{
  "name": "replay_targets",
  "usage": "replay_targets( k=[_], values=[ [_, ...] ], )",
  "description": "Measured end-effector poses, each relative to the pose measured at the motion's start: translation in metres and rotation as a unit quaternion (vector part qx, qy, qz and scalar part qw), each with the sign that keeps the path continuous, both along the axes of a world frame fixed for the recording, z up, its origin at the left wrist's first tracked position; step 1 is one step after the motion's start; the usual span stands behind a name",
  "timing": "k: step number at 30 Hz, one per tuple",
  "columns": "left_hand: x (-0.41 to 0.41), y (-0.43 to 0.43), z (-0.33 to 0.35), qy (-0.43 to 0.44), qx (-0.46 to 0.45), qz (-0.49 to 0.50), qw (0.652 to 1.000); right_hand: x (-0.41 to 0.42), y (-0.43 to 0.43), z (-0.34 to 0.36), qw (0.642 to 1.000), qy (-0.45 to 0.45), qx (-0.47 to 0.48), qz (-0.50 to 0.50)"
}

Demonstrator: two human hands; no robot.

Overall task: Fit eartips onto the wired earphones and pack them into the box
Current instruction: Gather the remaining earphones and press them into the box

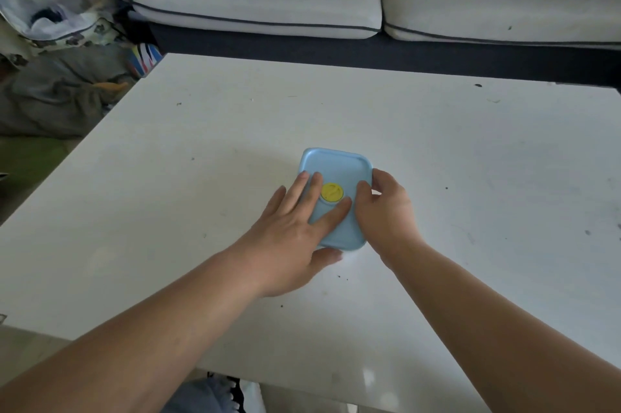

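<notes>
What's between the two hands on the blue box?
A round yellow knob on the box lid, between the left hand and the right hand, shown in the head view.

Box (336,164) on table (201,160); left hand (289,238) atop, right hand (386,211) at right side; sofa (262,2) behind.

We saw soft, even daylight, small glare spots on the near table (470,143), a faint shadow left of the box (339,167), dim left corner, sofa (255,2) edge bowed, slight overall softness.

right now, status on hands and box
Left hand pressing flat on light blue plastic box. Right hand gripping its right edge. Earphones not in view.
</notes>
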State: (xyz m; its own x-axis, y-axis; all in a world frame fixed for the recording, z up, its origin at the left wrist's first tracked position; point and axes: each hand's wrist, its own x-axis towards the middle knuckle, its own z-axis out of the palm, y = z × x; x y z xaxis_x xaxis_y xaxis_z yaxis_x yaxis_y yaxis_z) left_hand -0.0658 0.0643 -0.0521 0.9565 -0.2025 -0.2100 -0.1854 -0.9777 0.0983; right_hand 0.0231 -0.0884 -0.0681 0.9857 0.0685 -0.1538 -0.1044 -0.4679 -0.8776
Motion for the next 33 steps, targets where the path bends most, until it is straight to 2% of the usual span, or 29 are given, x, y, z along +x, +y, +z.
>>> replay_targets(
  k=[6,9,12,16,21,33],
  values=[
    [0.003,0.002,-0.001,-0.012,-0.119,0.030,0.992,0.002,0.000,0.003,1.000,0.009,0.011,-0.014],
    [0.008,0.000,-0.001,-0.057,-0.156,0.039,0.985,0.006,-0.002,0.003,0.997,0.029,0.056,-0.035],
    [0.012,-0.002,0.003,-0.065,-0.143,0.049,0.986,0.010,-0.003,0.004,0.992,0.049,0.102,-0.055],
    [0.017,-0.001,0.007,-0.020,-0.117,0.054,0.991,0.014,-0.002,0.011,0.977,0.122,0.163,-0.066],
    [0.020,-0.006,0.006,-0.013,-0.124,0.062,0.990,0.011,-0.002,0.012,0.993,0.073,0.091,0.000],
    [0.028,0.003,0.007,-0.085,-0.105,0.034,0.990,0.019,-0.010,0.007,0.992,0.058,0.116,0.008]
  ],
)
